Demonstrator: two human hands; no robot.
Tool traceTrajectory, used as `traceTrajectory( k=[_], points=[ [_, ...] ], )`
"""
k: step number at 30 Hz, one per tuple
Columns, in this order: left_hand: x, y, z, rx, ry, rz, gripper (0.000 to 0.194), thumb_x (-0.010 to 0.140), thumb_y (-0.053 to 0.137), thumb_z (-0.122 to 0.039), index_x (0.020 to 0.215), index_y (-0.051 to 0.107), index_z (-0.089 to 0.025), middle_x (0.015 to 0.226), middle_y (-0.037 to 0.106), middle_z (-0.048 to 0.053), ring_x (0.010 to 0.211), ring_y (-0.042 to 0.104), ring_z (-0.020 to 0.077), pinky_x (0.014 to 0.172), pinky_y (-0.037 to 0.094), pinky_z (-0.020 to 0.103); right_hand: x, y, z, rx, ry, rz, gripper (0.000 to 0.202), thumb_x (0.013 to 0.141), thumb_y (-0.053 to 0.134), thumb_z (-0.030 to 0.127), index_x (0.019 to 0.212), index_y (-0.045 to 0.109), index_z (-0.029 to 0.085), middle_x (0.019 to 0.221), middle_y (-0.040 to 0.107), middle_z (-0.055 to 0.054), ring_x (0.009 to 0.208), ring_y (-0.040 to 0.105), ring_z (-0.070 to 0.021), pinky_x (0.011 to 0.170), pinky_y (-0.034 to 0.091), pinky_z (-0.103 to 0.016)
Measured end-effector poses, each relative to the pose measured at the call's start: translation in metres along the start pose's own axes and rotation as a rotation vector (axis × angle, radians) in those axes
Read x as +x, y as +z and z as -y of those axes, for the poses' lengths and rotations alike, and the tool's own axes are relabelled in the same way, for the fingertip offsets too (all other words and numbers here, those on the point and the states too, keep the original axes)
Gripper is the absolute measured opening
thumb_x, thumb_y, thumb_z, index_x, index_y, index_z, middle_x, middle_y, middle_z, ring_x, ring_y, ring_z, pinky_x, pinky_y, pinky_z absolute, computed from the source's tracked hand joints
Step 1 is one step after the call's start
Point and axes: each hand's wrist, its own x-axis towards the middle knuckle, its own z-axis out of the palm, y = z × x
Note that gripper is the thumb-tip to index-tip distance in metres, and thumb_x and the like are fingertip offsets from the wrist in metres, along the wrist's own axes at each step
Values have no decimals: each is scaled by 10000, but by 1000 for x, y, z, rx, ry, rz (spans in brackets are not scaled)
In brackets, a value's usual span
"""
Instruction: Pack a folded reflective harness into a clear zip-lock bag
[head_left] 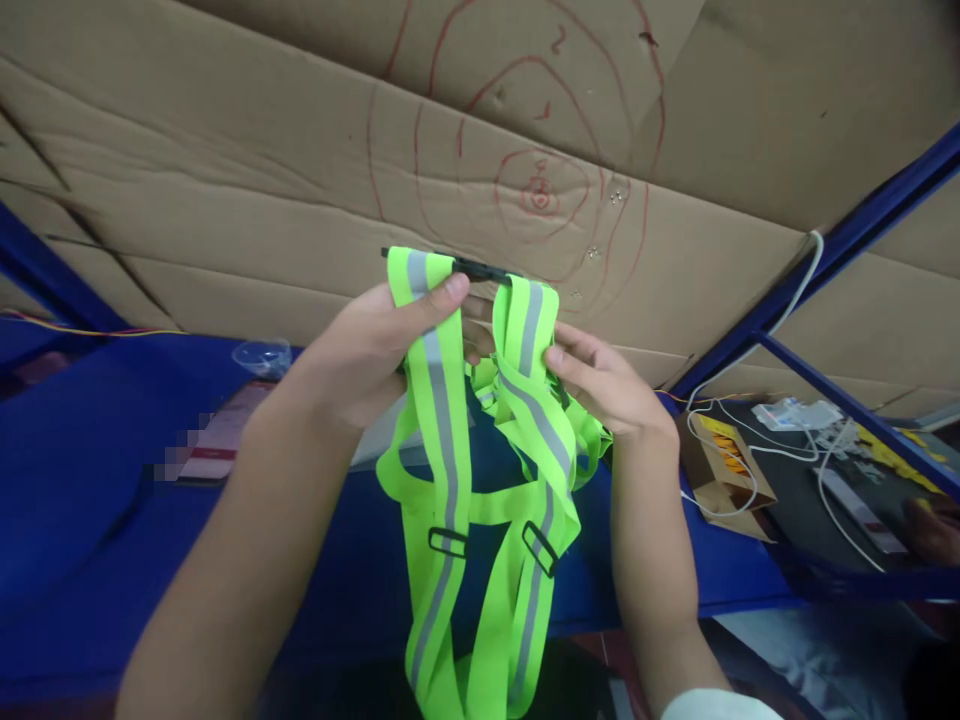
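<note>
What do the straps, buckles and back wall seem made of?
Straps: probably synthetic webbing, matte neon; flat bands that fold softly.
Buckles: black, likely plastic; thin frames, though painted metal is possible.
Wall: dull brown cardboard, by its creases and overlapping sheets.

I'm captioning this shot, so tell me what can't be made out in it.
Head view, left hand: some fingers are hidden behind the green straps.
Head view, green straps: lowest part cut off by the bottom edge.
Head view, flat item with a dark red band: partly behind the left forearm; print too blurred.
Head view, brownish shape: blurred, cut off by the right edge.
</note>
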Motion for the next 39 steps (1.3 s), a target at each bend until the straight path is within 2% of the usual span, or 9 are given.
traceTrajectory(
  k=[3,5,10,15,21,28,32,36,39],
  points=[
    [-2,4,-7,-56,-6,-120,302,987,707,-370,1157,741,-123,971,791,115,949,775,283,833,641,390,-1,10,6,-274,-165,-386,483,842,801,626,1132,703,254,1197,719,-65,1134,656,-220,1005,545,-372],
    [-4,7,-11,-93,9,-165,300,1025,651,-343,1215,723,-122,1060,792,134,1074,766,310,952,634,466,-7,16,14,-375,-232,-498,396,918,723,625,959,701,233,1009,704,-40,964,648,-186,896,539,-330],
    [-6,13,-14,-139,132,-209,268,1064,573,-240,1256,693,-96,1208,769,162,1250,701,332,1108,561,543,-19,26,20,-303,15,-68,431,964,673,627,878,695,205,770,642,11,677,558,-126,617,460,-255],
    [1,2,-11,-174,175,-251,244,1072,566,-256,1226,696,-117,1318,732,146,1339,638,332,1144,530,532,-1,35,-11,40,151,221,421,796,869,479,1100,758,211,1005,786,-22,897,726,-184,883,585,-316],
    [13,-32,-11,-102,269,-310,150,976,723,-345,1051,719,-215,1316,738,33,1367,579,330,1067,561,479,11,30,-24,-128,142,74,421,812,828,352,1206,759,221,1207,786,-36,1025,732,-217,964,561,-370],
    [4,-62,-28,-10,368,-414,164,989,739,-386,1095,715,-263,1220,760,-88,1398,535,286,1171,515,499,7,1,-24,-268,100,-95,351,843,827,473,1075,749,222,999,731,4,804,627,-150,743,491,-287],
    [1,-52,-26,19,340,-355,173,1002,714,-395,1110,731,-260,1267,752,-98,1424,518,312,1189,501,535,7,-1,-28,-187,34,31,283,850,831,350,1059,679,236,1044,691,10,945,637,-156,851,520,-290],
    [4,-31,-17,-31,302,-285,188,977,744,-359,1113,723,-231,1284,752,-39,1325,605,312,1027,602,486,6,-1,-24,-100,141,227,480,873,832,415,1290,655,256,1235,717,-52,1127,682,-205,1007,568,-379],
    [4,-13,-12,-37,248,-237,181,967,734,-317,1119,724,-218,1297,741,18,1226,678,308,917,634,433,2,5,-15,-141,28,36,545,942,747,551,1408,624,297,1488,634,-74,1368,607,-247,1161,510,-445]
  ],
)
